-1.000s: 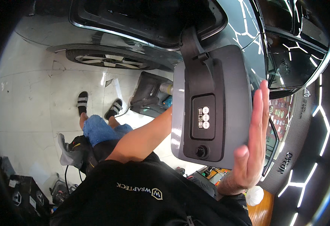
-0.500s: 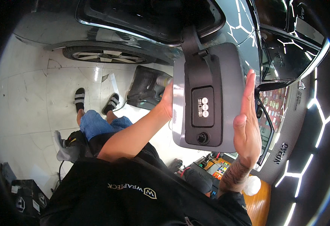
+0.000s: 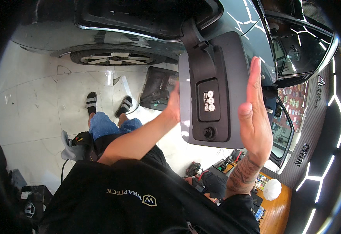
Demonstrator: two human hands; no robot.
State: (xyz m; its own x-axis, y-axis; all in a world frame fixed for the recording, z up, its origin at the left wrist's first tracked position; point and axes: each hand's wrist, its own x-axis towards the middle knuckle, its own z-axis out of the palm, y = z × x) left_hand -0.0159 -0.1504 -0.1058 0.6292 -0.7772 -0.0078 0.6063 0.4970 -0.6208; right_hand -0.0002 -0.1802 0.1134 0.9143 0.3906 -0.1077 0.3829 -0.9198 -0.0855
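Note:
A fuel filler flap (image 3: 236, 91) stands swung out from the dark car body (image 3: 270, 50), its inner side facing me. A black hinge arm (image 3: 196, 39) and a black inner panel with a round knob (image 3: 209, 133) show on it. My left hand (image 3: 173, 102) is at the flap's left edge, its fingers hidden behind the flap. Flat along the right edge lies my right hand (image 3: 256, 117), fingers straight and thumb apart. Whether the right palm presses on the edge, I cannot tell.
The car's wheel (image 3: 116, 57) is at the upper left. A black plastic part (image 3: 155, 87) lies on the tiled floor (image 3: 42, 105). At my side hangs a grey tool with a cord (image 3: 75, 150). Another person (image 3: 213, 183) is at the lower right, near a white round object (image 3: 272, 189).
The flap and both hands sit slightly higher in the picture as my view has shifted. The right hand stays along the flap's right edge; the left stays at its left.

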